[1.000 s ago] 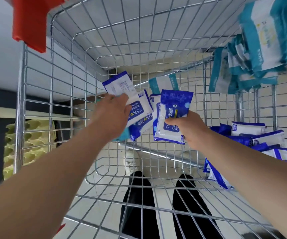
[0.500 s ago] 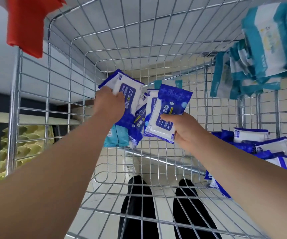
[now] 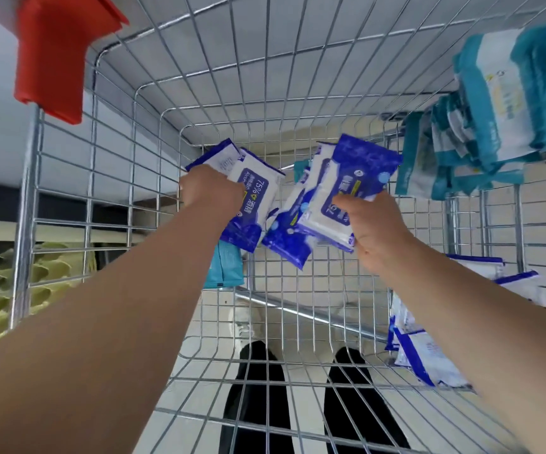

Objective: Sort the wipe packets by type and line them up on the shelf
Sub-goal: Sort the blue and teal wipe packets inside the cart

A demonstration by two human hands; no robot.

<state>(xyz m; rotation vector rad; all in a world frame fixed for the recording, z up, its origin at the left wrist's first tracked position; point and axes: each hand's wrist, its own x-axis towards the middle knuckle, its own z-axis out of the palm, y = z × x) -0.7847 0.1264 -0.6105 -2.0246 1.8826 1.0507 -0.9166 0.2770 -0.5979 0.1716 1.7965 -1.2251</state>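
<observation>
Head view, looking down into a silver wire-mesh basket point(image 3: 265, 93); at centre frame the left hand point(image 3: 211, 191) has its grip curled round a fan of blue-and-white plastic wipe packets point(image 3: 255, 204), the uppermost printed "75%"; just right of centre the right hand point(image 3: 376, 224) holds a second bundle of blue-and-white packets point(image 3: 347, 188), its grip closed with the thumb on the top face and the fingers beneath, the lower packets slanting down and to the left; the two bundles lie near each other, apart, and both are raised above the basket floor; a small teal plastic packet point(image 3: 227, 268) shows just below the left wrist, and whether it is held or rests on the wire cannot be told; at the upper right of the frame a row of teal-and-white packets point(image 3: 494, 103) stands side by side; at the lower right a heap of blue-and-white packets point(image 3: 428, 358) lies partly hidden by the right forearm; a red plastic block point(image 3: 58, 54) caps the basket's upper-left corner; black trouser legs point(image 3: 258, 388) show through the mesh at bottom centre; a yellow-green ridged panel point(image 3: 35, 283) lies outside the basket at lower left.
</observation>
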